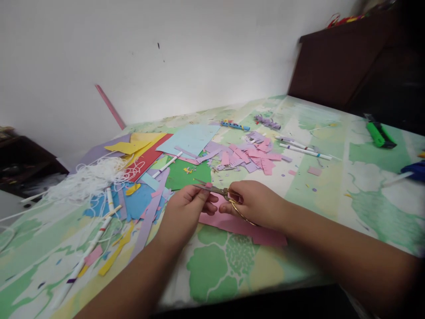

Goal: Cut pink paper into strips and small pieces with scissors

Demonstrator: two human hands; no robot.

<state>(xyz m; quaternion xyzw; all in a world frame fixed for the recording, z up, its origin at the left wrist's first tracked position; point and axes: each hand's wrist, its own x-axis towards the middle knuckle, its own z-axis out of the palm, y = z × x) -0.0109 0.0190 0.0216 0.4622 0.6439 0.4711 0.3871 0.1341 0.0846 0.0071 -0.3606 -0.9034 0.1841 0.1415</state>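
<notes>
My right hand (255, 200) is closed around the gold-handled scissors (217, 190), whose blades point left and look parted. A small pink paper piece (209, 184) shows at the blades. My left hand (186, 210) pinches that piece between thumb and finger, close against the blades. Under both hands lies a larger pink paper sheet (239, 226), partly hidden by my fingers. Just beyond, a green paper sheet (195, 173) carries small yellow scraps.
A tangle of white string (96, 177) and coloured paper lie left. Fringed pink and purple strips (255, 155) sit beyond my hands, near white sticks (305, 150). At right are a green box cutter (380, 134) and a blue tool (413, 170). A wall (199, 57) stands behind.
</notes>
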